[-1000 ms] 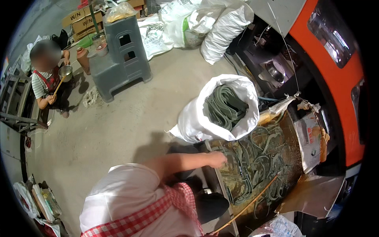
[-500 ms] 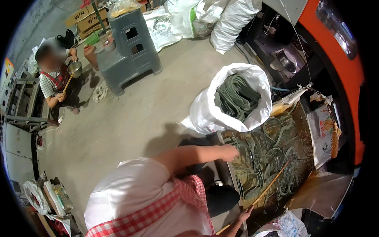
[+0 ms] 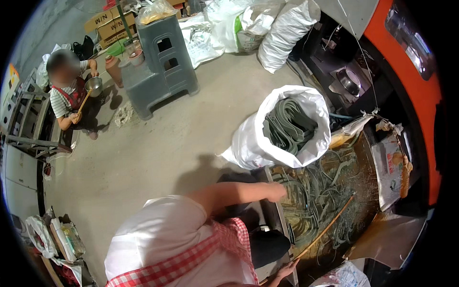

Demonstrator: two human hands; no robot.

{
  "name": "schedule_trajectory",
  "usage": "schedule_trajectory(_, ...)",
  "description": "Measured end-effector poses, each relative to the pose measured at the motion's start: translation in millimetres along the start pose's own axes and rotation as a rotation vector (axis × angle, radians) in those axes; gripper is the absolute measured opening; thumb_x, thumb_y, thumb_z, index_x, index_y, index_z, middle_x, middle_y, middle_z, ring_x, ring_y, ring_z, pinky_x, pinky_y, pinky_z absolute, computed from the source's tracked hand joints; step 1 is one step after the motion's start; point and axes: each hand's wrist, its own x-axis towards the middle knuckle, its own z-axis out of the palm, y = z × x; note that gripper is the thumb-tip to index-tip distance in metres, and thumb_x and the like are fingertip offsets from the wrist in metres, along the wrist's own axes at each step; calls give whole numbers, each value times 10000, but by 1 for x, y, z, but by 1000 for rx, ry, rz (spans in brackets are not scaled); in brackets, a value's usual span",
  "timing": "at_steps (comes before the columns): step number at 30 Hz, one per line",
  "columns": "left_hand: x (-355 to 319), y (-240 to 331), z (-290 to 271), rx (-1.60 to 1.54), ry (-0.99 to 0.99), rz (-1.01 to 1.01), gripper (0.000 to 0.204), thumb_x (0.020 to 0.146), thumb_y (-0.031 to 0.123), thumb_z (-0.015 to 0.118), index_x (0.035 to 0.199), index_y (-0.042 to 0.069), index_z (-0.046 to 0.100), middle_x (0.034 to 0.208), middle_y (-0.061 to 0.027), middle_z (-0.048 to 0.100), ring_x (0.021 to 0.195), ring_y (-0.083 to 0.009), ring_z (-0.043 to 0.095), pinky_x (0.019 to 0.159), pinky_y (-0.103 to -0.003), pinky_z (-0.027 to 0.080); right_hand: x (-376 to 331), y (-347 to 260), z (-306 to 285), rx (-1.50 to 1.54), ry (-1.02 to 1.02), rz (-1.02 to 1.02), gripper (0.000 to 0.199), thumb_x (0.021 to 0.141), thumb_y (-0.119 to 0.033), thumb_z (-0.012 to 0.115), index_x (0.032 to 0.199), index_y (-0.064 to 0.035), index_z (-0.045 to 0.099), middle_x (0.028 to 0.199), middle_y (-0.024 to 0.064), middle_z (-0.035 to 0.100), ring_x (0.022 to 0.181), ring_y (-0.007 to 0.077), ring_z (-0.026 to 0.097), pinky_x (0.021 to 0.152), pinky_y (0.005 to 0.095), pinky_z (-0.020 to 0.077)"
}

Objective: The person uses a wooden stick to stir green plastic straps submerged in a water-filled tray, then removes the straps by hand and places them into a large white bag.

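My left arm reaches across to the rim of a wide trough point(image 3: 282, 216), where my left hand point(image 3: 276, 192) is closed in a fist. What it holds, if anything, is hidden. Lower down, my right hand point(image 3: 287, 270) is closed round a long thin wooden stick point(image 3: 325, 230), whose far end lies among the strips in the trough. Many dark green ribbon-like strips point(image 3: 315, 191) lie tangled in brownish liquid there. Just beyond my left hand stands an open white woven sack point(image 3: 246, 138), with thick folded green strips point(image 3: 289, 125) inside.
At the left, another person point(image 3: 71, 91) sits holding a metal pot point(image 3: 94, 86) and a stick. Grey plastic stools point(image 3: 165, 62) stand nearby. Full white sacks point(image 3: 287, 36) line the back. An orange machine point(image 3: 411, 71) curves along the right. A plastic bag point(image 3: 342, 276) lies by the trough's near end.
The view has shifted slightly, so the sack and stools sit lower. My right hand has drawn back a little toward the lower left with the stick. My left hand stays at the trough rim.
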Motion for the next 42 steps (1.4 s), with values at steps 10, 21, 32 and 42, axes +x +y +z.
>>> schedule_trajectory(10,33,-14,25,36,97,173,274,720,123,532,963,31,618,901,-201,626,878,-371,597,765,-455,474,-32,-51,6,124,150,123,451,923,-306,451,1281,-33,464,1022,185,609,867,281,586,783,346,458)
schedule_trajectory(21,28,-9,28,88,61,114,276,669,106,586,930,41,647,933,-174,638,907,-344,606,758,-439,481,-83,-62,-22,70,404,-17,425,915,-192,480,1301,-20,441,1081,171,599,832,229,582,723,301,477)
schedule_trajectory(32,39,-17,48,140,86,158,205,632,103,553,764,-5,667,819,-194,645,798,-356,624,671,-438,500,-54,126,19,106,212,104,429,936,-148,409,1353,-52,376,892,76,579,695,108,519,576,250,435)
schedule_trajectory(42,20,-19,44,161,92,183,321,746,229,581,1011,48,603,989,-201,608,971,-363,557,836,-451,443,-70,-65,-59,349,74,593,441,907,-156,452,1346,-171,419,583,11,478,464,97,447,437,261,399)
